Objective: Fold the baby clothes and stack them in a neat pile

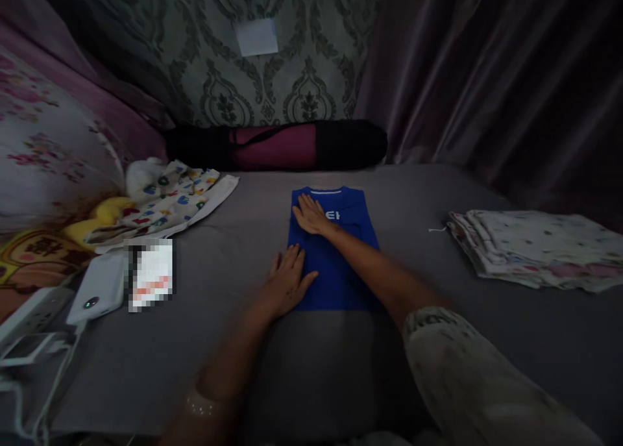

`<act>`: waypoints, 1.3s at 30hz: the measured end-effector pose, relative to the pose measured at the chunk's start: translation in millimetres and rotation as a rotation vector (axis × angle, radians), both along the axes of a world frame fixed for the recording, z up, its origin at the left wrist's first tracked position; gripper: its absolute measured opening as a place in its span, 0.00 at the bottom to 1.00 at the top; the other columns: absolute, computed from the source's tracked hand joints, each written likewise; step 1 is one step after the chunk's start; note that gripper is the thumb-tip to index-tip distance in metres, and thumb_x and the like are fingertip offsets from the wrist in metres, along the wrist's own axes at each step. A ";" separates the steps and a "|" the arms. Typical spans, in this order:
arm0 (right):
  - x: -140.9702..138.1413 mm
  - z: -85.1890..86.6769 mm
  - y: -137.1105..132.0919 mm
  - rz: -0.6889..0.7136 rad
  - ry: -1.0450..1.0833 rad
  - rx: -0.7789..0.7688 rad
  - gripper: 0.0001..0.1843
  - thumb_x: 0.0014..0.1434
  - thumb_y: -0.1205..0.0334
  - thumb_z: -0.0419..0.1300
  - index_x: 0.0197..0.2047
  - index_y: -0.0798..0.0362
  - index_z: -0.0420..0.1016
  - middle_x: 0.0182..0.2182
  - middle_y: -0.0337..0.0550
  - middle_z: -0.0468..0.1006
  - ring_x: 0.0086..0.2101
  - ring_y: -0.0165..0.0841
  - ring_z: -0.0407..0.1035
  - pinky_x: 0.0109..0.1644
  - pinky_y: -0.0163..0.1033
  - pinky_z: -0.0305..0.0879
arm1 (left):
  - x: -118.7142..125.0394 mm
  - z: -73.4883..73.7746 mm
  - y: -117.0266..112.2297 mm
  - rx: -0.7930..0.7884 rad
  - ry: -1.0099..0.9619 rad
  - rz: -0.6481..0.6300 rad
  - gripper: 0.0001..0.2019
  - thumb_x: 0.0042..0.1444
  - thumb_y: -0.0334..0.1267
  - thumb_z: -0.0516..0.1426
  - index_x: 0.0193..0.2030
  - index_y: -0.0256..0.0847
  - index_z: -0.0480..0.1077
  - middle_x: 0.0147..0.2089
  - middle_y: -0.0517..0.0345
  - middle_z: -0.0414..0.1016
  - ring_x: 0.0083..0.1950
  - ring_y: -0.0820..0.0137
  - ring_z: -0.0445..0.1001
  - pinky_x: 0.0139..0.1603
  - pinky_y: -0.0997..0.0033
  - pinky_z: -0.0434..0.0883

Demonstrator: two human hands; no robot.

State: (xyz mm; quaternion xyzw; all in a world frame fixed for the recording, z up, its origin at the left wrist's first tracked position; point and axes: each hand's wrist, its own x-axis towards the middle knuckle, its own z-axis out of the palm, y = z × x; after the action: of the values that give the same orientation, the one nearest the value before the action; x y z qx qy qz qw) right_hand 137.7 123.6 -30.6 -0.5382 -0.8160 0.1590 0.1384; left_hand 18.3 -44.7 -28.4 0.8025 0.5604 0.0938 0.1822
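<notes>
A blue shirt (pixel 341 264), folded into a narrow strip with white lettering near its collar, lies flat on the grey bed sheet (pixel 438 342). My right hand (pixel 310 215) rests palm down on the shirt's upper part, fingers stretched out. My left hand (pixel 287 278) lies flat on the shirt's lower left edge, fingers spread, half on the sheet. Neither hand holds anything.
A stack of folded patterned cloths (pixel 535 248) lies at the right. A colourful printed cloth (pixel 170 202), a yellow soft item (pixel 104 215) and a floral pillow (pixel 43 147) sit at the left. A white power bank (pixel 97 290) and cables lie nearby. A dark and pink bolster (pixel 277 144) lines the wall.
</notes>
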 end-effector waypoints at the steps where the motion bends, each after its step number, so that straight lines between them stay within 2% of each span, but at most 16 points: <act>1: 10.5 3.5 -1.8 -0.010 0.022 0.031 0.35 0.69 0.50 0.34 0.72 0.65 0.46 0.71 0.54 0.44 0.69 0.39 0.36 0.71 0.47 0.32 | 0.8 2.3 0.0 0.013 -0.001 0.005 0.35 0.66 0.56 0.40 0.69 0.29 0.52 0.73 0.34 0.45 0.75 0.55 0.42 0.72 0.44 0.42; 5: 66.3 9.6 -18.8 -0.118 -0.019 0.129 0.36 0.69 0.51 0.37 0.71 0.68 0.46 0.71 0.57 0.45 0.69 0.42 0.35 0.71 0.49 0.29 | 5.0 4.0 0.2 0.109 -0.040 -0.007 0.32 0.67 0.52 0.42 0.68 0.29 0.54 0.73 0.36 0.46 0.75 0.57 0.43 0.72 0.49 0.43; 8: 102.0 5.5 -38.5 -0.181 -0.097 0.105 0.36 0.68 0.51 0.38 0.71 0.69 0.47 0.70 0.59 0.44 0.69 0.44 0.35 0.71 0.50 0.30 | 8.8 0.2 -0.3 0.116 -0.058 -0.028 0.32 0.66 0.53 0.42 0.67 0.29 0.55 0.73 0.36 0.49 0.74 0.57 0.45 0.72 0.52 0.45; 10: 114.5 0.3 -52.3 -0.201 -0.141 0.068 0.37 0.68 0.50 0.37 0.71 0.69 0.47 0.70 0.59 0.44 0.69 0.44 0.35 0.71 0.50 0.31 | 10.5 -1.9 -0.9 0.101 -0.053 -0.036 0.33 0.66 0.54 0.42 0.67 0.29 0.55 0.73 0.37 0.49 0.74 0.57 0.45 0.73 0.52 0.44; 14: 117.2 -12.5 -74.6 -0.187 -0.189 0.030 0.39 0.68 0.47 0.35 0.71 0.69 0.46 0.70 0.58 0.45 0.69 0.45 0.36 0.71 0.51 0.32 | 10.8 -3.1 -0.9 0.046 0.011 -0.066 0.36 0.66 0.57 0.39 0.69 0.28 0.52 0.74 0.38 0.45 0.75 0.57 0.42 0.73 0.54 0.43; 17: 114.1 -19.3 -80.6 -0.173 -0.185 0.049 0.40 0.68 0.46 0.35 0.71 0.70 0.46 0.70 0.60 0.46 0.69 0.46 0.37 0.71 0.52 0.34 | 10.8 -3.5 1.1 0.013 0.100 -0.100 0.38 0.65 0.58 0.38 0.71 0.27 0.47 0.75 0.38 0.41 0.75 0.56 0.38 0.73 0.52 0.43; 22: 116.9 -14.6 -86.6 -0.163 -0.097 0.091 0.40 0.68 0.46 0.33 0.71 0.69 0.46 0.70 0.60 0.45 0.69 0.46 0.38 0.70 0.53 0.36 | 13.1 2.4 2.8 0.010 0.171 -0.113 0.39 0.65 0.58 0.37 0.71 0.27 0.46 0.74 0.36 0.41 0.75 0.54 0.39 0.72 0.49 0.45; 25: 120.3 -1.2 -112.4 -0.118 -0.078 0.063 0.41 0.68 0.44 0.32 0.71 0.68 0.44 0.71 0.58 0.43 0.69 0.45 0.36 0.71 0.53 0.36 | 10.5 14.6 -4.8 0.077 0.152 -0.078 0.37 0.66 0.57 0.38 0.70 0.28 0.49 0.73 0.36 0.46 0.74 0.54 0.45 0.71 0.50 0.48; 28: 123.7 11.9 -155.0 -0.051 -0.108 -0.027 0.43 0.67 0.41 0.33 0.72 0.67 0.43 0.71 0.58 0.43 0.69 0.44 0.35 0.71 0.51 0.36 | 2.6 25.3 -20.7 0.125 0.097 -0.104 0.33 0.67 0.56 0.39 0.67 0.32 0.58 0.69 0.40 0.58 0.68 0.55 0.59 0.68 0.53 0.56; 30: 126.5 15.2 -181.5 -0.007 -0.124 -0.059 0.44 0.66 0.38 0.33 0.72 0.65 0.43 0.71 0.57 0.43 0.69 0.43 0.36 0.71 0.51 0.37 | -3.7 26.7 -31.9 0.121 0.049 -0.161 0.31 0.66 0.57 0.41 0.62 0.34 0.64 0.64 0.42 0.66 0.63 0.56 0.66 0.65 0.54 0.62; 32: 129.4 13.0 -198.8 0.022 -0.136 -0.067 0.44 0.66 0.37 0.33 0.72 0.63 0.43 0.71 0.56 0.44 0.69 0.44 0.36 0.71 0.52 0.38 | -9.3 23.8 -39.9 0.126 0.018 -0.215 0.30 0.65 0.58 0.44 0.59 0.36 0.68 0.60 0.43 0.69 0.61 0.56 0.68 0.63 0.54 0.65; 36: 133.1 4.9 -206.4 0.075 -0.151 -0.044 0.42 0.67 0.39 0.35 0.72 0.62 0.46 0.70 0.56 0.46 0.69 0.45 0.37 0.71 0.54 0.38 | -17.4 16.9 -42.6 0.155 0.006 -0.284 0.29 0.62 0.59 0.50 0.58 0.38 0.68 0.59 0.43 0.70 0.61 0.55 0.68 0.61 0.54 0.67; 39: 130.8 8.4 -208.2 0.104 -0.152 0.030 0.37 0.69 0.43 0.39 0.70 0.61 0.52 0.70 0.56 0.48 0.69 0.45 0.39 0.71 0.55 0.39 | -19.1 17.4 -40.6 0.178 0.028 -0.359 0.24 0.64 0.54 0.50 0.56 0.39 0.70 0.58 0.45 0.71 0.58 0.57 0.70 0.59 0.55 0.69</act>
State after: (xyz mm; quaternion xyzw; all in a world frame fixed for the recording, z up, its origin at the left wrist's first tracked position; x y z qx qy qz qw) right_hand 268.5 -84.5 -22.1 -0.5034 -0.8533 0.1125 0.0759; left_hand -0.8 -85.3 -10.9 0.9037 0.4002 0.0979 0.1166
